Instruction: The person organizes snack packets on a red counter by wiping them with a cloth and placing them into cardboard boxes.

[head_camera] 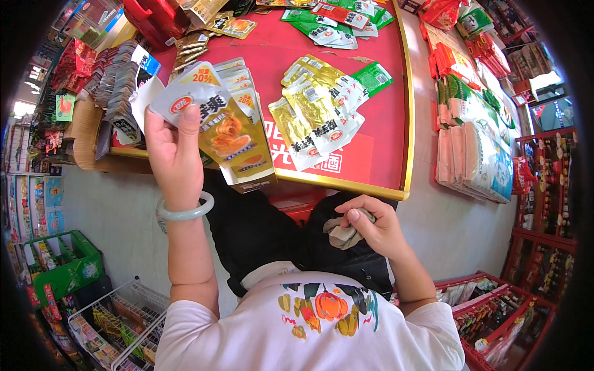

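Observation:
My left hand (pixel 178 153) grips a gold and white snack pouch (pixel 222 125), tilted over an open cardboard display box (pixel 267 178) that holds more such pouches (pixel 243 86) upright. My right hand (pixel 371 225), low over my lap, holds a crumpled grey-beige cloth (pixel 345 232). Right of the box, gold pouches (pixel 315 104) lie fanned on the red tabletop (pixel 387 130), with a green pouch (pixel 373 79) beside them. Green and white pouches (pixel 325 35) with a red one (pixel 341 15) on top lie at the far side. Part of the box is hidden by the held pouch.
At the left stand boxes of packed sachets (pixel 123 88) and a red container (pixel 155 23). The table has a gold metal edge (pixel 406 139). Packaged tissues (pixel 482 157) are stacked at the right. A green crate (pixel 67 264) and a white wire rack (pixel 125 320) stand lower left.

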Available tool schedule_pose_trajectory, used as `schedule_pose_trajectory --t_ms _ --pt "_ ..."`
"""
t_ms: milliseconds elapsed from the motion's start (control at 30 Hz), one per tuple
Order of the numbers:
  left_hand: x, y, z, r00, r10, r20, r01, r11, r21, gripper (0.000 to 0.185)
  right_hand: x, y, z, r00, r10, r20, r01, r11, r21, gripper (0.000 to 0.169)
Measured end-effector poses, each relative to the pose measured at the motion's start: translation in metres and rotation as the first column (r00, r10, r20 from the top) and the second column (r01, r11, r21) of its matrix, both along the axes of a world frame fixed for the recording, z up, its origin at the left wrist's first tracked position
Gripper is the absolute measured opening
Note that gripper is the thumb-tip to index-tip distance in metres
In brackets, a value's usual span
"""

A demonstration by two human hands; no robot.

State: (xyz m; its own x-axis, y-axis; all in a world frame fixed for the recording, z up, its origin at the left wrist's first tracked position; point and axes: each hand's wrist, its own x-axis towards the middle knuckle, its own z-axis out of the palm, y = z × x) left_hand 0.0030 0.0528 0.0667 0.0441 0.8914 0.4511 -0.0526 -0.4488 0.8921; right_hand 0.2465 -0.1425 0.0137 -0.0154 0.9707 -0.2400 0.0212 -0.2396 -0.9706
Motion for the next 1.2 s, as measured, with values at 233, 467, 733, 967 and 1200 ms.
schedule_pose_trajectory --t_ms 233,467,733,967,1200 --pt "-0.003 0.001 -0.02 0.945 -0.01 -0.327 0.002 1.0 -0.026 0.024 -0.004 0.004 0.0 0.998 -0.054 -0.019 0.054 0.999 0.004 0.02" --pt "0.0 -0.004 -0.023 0.738 0.324 -0.592 -0.09 0.916 0.39 0.063 -0.001 0.012 0.007 0.978 -0.038 0.205 0.003 0.986 0.167 0.017" --pt "-0.002 -0.015 -0.025 0.729 0.402 -0.553 -0.134 0.877 0.461 0.066 0.029 0.066 0.017 0.439 -0.273 0.856 -0.306 0.85 0.429 0.021" --pt "0.004 -0.044 -0.026 0.716 0.38 -0.586 -0.104 0.887 0.449 0.054 0.022 0.11 0.001 -0.118 -0.085 0.989 -0.687 0.727 -0.019 0.04" --pt "0.001 -0.062 -0.035 0.733 0.333 -0.593 -0.074 0.906 0.418 0.045 0.021 0.116 -0.019 -0.152 -0.212 0.965 -0.771 0.637 0.018 0.035"
